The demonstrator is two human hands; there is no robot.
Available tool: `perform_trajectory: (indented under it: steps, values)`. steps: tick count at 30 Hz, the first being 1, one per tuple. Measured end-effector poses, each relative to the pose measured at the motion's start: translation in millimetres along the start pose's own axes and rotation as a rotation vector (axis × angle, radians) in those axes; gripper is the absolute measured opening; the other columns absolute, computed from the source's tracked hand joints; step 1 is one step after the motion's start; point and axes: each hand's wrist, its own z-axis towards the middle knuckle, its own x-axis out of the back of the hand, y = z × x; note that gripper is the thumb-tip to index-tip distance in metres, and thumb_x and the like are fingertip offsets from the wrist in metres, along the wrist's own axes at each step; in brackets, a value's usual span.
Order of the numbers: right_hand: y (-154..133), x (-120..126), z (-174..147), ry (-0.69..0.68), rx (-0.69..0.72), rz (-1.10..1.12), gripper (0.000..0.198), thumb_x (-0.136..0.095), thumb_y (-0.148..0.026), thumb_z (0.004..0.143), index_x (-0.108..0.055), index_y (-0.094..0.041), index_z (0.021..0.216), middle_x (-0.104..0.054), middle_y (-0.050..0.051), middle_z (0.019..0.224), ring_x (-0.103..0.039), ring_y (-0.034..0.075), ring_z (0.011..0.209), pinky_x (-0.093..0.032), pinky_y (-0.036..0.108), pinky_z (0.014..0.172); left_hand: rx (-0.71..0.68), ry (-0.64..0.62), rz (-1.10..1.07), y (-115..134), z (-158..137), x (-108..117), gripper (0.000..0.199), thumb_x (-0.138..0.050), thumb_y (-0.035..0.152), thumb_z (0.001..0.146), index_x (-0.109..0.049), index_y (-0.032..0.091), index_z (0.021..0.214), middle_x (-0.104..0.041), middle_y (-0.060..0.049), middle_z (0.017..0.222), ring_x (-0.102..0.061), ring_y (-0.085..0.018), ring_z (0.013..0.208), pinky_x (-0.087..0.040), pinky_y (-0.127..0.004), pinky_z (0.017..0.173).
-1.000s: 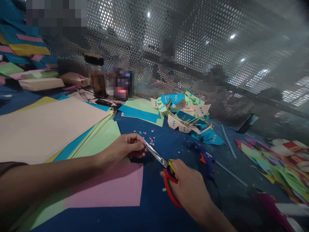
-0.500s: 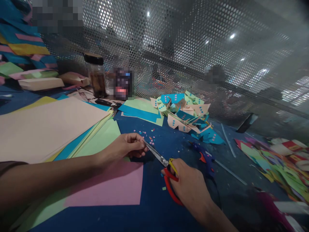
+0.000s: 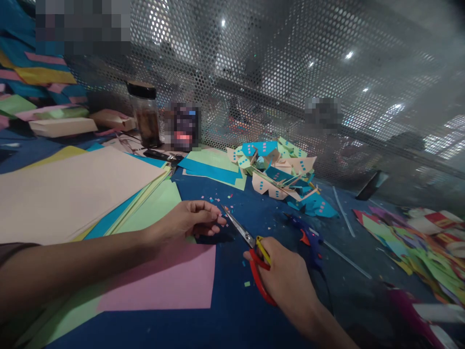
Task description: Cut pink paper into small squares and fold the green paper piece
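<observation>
Left hand (image 3: 199, 219): fingers curled, thumb drawn in to the forefinger; the fingers cover whatever might be pinched there, so I can't tell if anything is.
Right hand (image 3: 288, 271): closed round the handles of the scissors (image 3: 248, 238), some fingers lost from sight behind the loops.
Blade tips: just beside the left fingertips; from here I can't tell whether they touch.
Pink sheet (image 3: 181, 281): partly hidden under the left forearm (image 3: 94, 264).
Paper stack (image 3: 72, 189): cut off by the left edge of view, a pale peach sheet on top.
Upright screen (image 3: 186, 127): masked by coarse blocks, unreadable, next to a dark-lidded jar (image 3: 147, 118).
Magenta object (image 3: 410, 310): blurred and cropped at the lower right; I can't make out what it is.
Scissors' place: over the blue tabletop (image 3: 174, 332), between the two hands, slanting up towards the left one.
Scissors' look: slim silvery blades, tips close together, a round pivot, one red loop and one yellow.
Scraps (image 3: 230, 196): tiny, mostly pink and blue, strewn beyond the left fingertips.
Glue gun (image 3: 307, 237): dark blue with an orange trigger, lying near the right hand.
</observation>
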Motion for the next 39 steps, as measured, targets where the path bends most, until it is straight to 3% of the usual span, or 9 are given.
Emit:
perform_trajectory:
  steps: [6, 15, 23, 27, 29, 35, 39]
  values:
    - [1.1, -1.0, -0.1, 0.008, -0.003, 0.016, 0.021, -0.057, -0.041, 0.09, -0.058, -0.024, 0.077, -0.064, -0.003, 0.061, -0.058, 0.013, 0.044, -0.032, 0.023, 0.044, -0.014, -0.002, 0.013, -0.4, -0.6, 0.2, 0.023, -0.082, 0.031, 0.069, -0.068, 0.016, 0.081, -0.075, -0.006, 0.086, -0.064, -0.012, 0.064, -0.048, -0.025, 0.062]
    - [3.4, -2.5, 3.1, 0.029, 0.001, -0.023, 0.02, -0.058, -0.04, 0.09, -0.059, -0.023, 0.079, -0.064, -0.002, 0.062, -0.063, 0.017, 0.054, -0.032, 0.025, 0.048, -0.051, -0.01, 0.125, -3.0, 3.3, 4.9, 0.033, -0.082, 0.037, 0.068, -0.056, 0.019, 0.074, -0.069, -0.001, 0.063, -0.056, -0.011, 0.051, -0.04, -0.024, 0.053]
    - [3.1, 2.2, 12.8, 0.063, -0.011, -0.076, 0.022, -0.057, -0.043, 0.093, -0.063, -0.022, 0.089, -0.07, 0.002, 0.081, -0.069, 0.021, 0.07, -0.036, 0.027, 0.057, -0.222, -0.044, 0.251, 29.9, -16.2, -4.2, 0.03, -0.072, 0.043, 0.08, -0.061, 0.016, 0.074, -0.07, -0.005, 0.085, -0.06, -0.011, 0.064, -0.047, -0.027, 0.066]
    - [2.4, 6.4, 18.0, 0.045, -0.019, -0.123, 0.026, -0.053, -0.045, 0.094, -0.064, -0.022, 0.095, -0.07, 0.004, 0.084, -0.07, 0.024, 0.081, -0.036, 0.028, 0.06, -0.357, -0.108, 0.581, 49.1, -31.2, -3.4, 0.029, -0.066, 0.046, 0.083, -0.063, 0.017, 0.082, -0.071, -0.007, 0.097, -0.065, -0.017, 0.079, -0.049, -0.03, 0.073]
    - [2.3, 7.6, 20.0, 0.034, -0.038, -0.149, 0.028, -0.051, -0.047, 0.095, -0.064, -0.022, 0.097, -0.071, 0.004, 0.087, -0.069, 0.024, 0.082, -0.037, 0.029, 0.061, -0.422, -0.065, 0.84, 49.0, -38.6, 2.0, 0.029, -0.065, 0.047, 0.083, -0.066, 0.018, 0.088, -0.071, -0.005, 0.092, -0.065, -0.02, 0.086, -0.048, -0.031, 0.077]
    - [2.4, 5.7, 30.0, 0.009, -0.021, -0.191, 0.029, -0.049, -0.047, 0.094, -0.064, -0.022, 0.101, -0.07, 0.006, 0.1, -0.067, 0.023, 0.087, -0.04, 0.029, 0.068, -0.48, 0.075, 1.286, 17.1, -53.2, 33.1, 0.033, -0.053, 0.049, 0.09, -0.067, 0.021, 0.102, -0.07, -0.006, 0.11, -0.063, -0.023, 0.103, -0.046, -0.034, 0.089]
    - [-0.2, 7.4, 38.7, 0.009, 0.032, -0.229, 0.03, -0.049, -0.048, 0.092, -0.064, -0.022, 0.095, -0.069, 0.007, 0.101, -0.066, 0.024, 0.092, -0.039, 0.029, 0.068, -0.592, 0.046, 1.413, 1.1, -56.8, 50.6, 0.038, -0.052, 0.049, 0.09, -0.065, 0.019, 0.11, -0.066, -0.009, 0.118, -0.058, -0.025, 0.113, -0.043, -0.036, 0.098]
